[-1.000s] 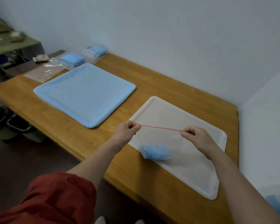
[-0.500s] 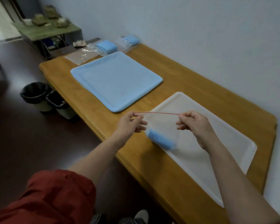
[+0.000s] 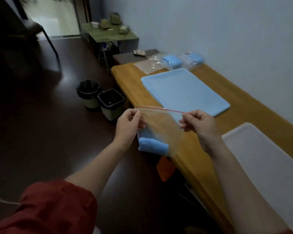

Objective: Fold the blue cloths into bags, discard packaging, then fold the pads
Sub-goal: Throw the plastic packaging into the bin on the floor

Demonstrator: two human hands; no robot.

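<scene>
Along a pale wall runs a wooden worktop [image 3: 201, 159], and you hold a clear zip bag [image 3: 161, 127] over its near edge. Your left hand [image 3: 127, 127] and right hand [image 3: 200, 127] each pinch one end of the red-striped top between thumb and fingers. A folded blue cloth [image 3: 152, 146] sits in the bag's bottom. A white tray [image 3: 269, 166] lies to the right. Beyond it a blue pad [image 3: 184, 92] is spread flat, with two bagged blue cloths [image 3: 172, 62] at the far end and two bins [image 3: 112, 112] on the floor.

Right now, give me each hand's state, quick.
Left hand: pinches the zip bag at its top edge.
Right hand: pinches the same bag's top edge.
</scene>
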